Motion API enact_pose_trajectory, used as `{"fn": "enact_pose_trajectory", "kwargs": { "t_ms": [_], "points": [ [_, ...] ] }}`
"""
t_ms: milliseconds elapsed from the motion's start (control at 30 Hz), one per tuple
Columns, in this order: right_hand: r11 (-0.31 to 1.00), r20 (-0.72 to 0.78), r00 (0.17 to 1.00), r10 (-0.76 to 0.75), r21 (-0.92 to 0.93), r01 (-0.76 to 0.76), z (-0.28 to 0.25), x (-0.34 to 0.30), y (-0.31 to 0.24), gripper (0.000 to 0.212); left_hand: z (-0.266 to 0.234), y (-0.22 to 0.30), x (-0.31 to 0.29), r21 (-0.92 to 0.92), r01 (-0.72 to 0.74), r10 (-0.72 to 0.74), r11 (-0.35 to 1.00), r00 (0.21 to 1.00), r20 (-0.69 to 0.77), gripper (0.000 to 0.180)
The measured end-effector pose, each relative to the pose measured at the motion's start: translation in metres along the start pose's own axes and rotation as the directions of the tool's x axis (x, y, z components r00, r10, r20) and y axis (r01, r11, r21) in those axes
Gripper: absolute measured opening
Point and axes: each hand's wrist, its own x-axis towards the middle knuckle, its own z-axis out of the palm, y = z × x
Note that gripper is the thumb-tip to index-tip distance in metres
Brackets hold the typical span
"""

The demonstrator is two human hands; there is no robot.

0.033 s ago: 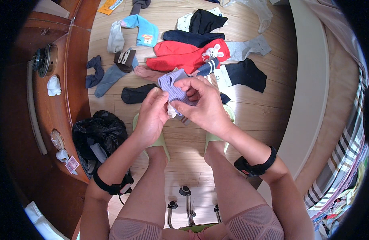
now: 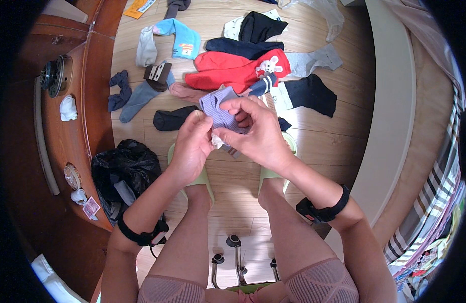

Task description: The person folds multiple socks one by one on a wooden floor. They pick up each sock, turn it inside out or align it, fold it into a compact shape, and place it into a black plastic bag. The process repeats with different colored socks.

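Observation:
Between my hands, above the floor, is a lilac ribbed sock (image 2: pixel 222 107) with its cuff toward the far side. My left hand (image 2: pixel 191 145) pinches its left edge between thumb and fingers. My right hand (image 2: pixel 259 132) grips it from the right, fingers curled over the cloth and thumb low near a whitish bit of fabric (image 2: pixel 217 141). Part of the sock is hidden behind my right fingers. Just beyond it lie a pink sock (image 2: pixel 184 92), a dark grey sock (image 2: pixel 173 118) and a large red sock (image 2: pixel 223 70) with a white rabbit figure.
More socks are spread around: a blue one (image 2: pixel 185 38), a black one (image 2: pixel 313 95), a light grey one (image 2: pixel 313 60). A black plastic bag (image 2: pixel 129 156) stands at left beside the wooden cabinet (image 2: pixel 99 96). Green slippers (image 2: pixel 268 170) are on my feet; a bed (image 2: pixel 424 116) borders the right.

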Motion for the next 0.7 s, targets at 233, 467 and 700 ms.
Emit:
{"fn": "enact_pose_trajectory", "kwargs": {
  "t_ms": [233, 467, 700],
  "points": [
    [0.974, 0.025, 0.990, 0.139, 0.178, -0.141, 0.006, 0.000, 0.002, 0.035, -0.006, 0.006, 0.000, 0.015, -0.031, 0.031, 0.999, 0.999, 0.006, 0.010],
    [1.000, -0.070, 0.997, -0.025, 0.014, 0.026, 0.010, -0.002, -0.005, 0.028, 0.008, 0.010, -0.004, 0.172, -0.034, 0.051, 0.984, 0.994, -0.098, 0.006],
    [0.994, 0.081, 0.996, 0.036, 0.097, -0.043, 0.004, 0.000, -0.007, 0.026, -0.005, 0.015, -0.004, 0.077, 0.005, -0.002, 0.997, 0.999, -0.034, 0.034]
  ]
}}
